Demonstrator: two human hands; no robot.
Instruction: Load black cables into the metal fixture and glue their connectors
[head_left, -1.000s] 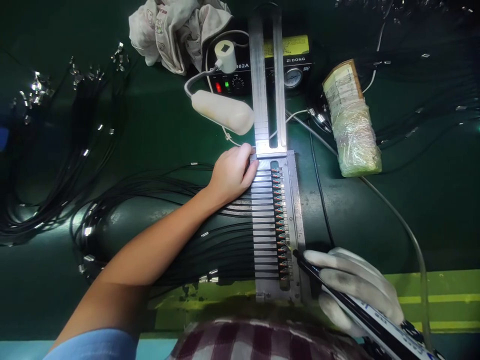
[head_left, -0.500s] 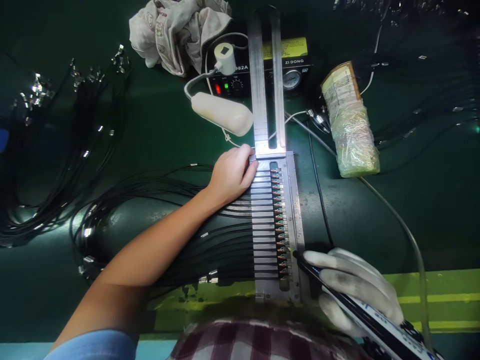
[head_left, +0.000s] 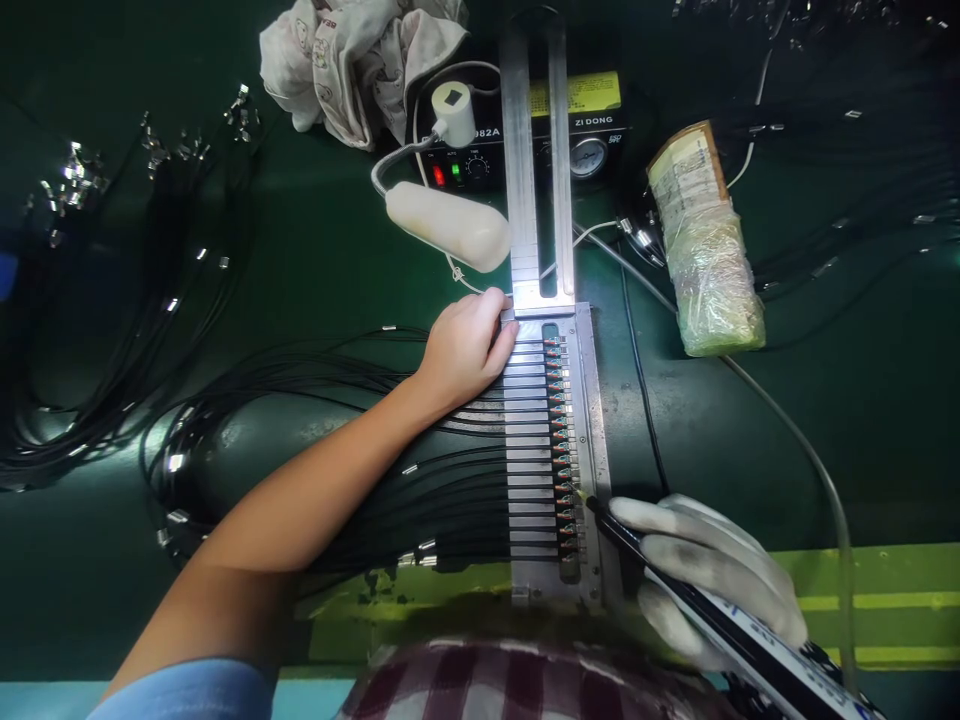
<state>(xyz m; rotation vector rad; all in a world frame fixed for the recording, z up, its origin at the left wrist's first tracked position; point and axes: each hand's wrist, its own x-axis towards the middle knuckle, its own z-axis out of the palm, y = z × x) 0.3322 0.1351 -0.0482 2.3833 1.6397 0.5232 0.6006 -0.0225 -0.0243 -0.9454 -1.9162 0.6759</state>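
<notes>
My left hand, bare, curls its fingers against the upper left edge of a slotted metal fixture. In the fixture's slots lie several black cables, side by side, with small connectors and exposed coloured wires at their right ends. My right hand wears a white glove and is closed around a black-and-white dispensing syringe. The syringe's thin yellowish tip points at the lower connectors; whether it touches one I cannot tell. The left palm and some fingertips are hidden.
Behind the fixture stands a black dispenser controller with a gauge. A white lamp lights the fixture. A plastic-wrapped bundle lies at right, beside a hose. Patterned cloth sits at the back; cable bundles spread left.
The syringe tip has moved slightly up along the connector row. My left hand keeps its place on the fixture, and the whole view has shifted a little.
</notes>
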